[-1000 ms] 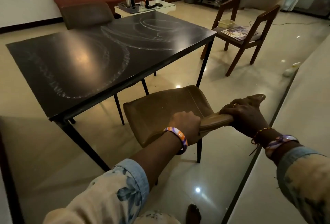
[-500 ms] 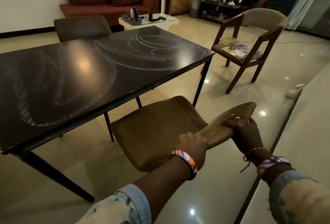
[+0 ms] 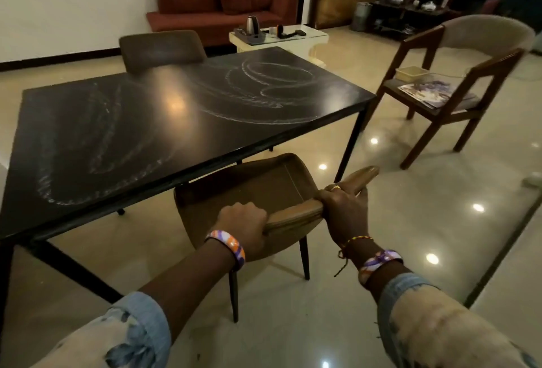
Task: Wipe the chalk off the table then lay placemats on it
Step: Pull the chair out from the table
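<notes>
Both hands on the backrest top of the brown chair [image 3: 249, 188]: left hand [image 3: 243, 222] has its fingers curled over the near-left end of the rail, right hand [image 3: 343, 206] has its fingers wrapped around the rail further right, ring visible on 1 finger. Chair seat sits partly under the near edge of the black worktop [image 3: 164, 121]. Chalk marks [image 3: 258, 86] cover the worktop: loops and ovals at the far right, long arcs across the left and centre, unwiped. Placemats [image 3: 425, 93], as far as I can tell, lie on the seat of the wooden armchair [image 3: 457, 86] well right of the worktop, beside a small yellow tub [image 3: 412, 72]. A 2nd brown chair [image 3: 161, 48] stands at the far side of the worktop.
</notes>
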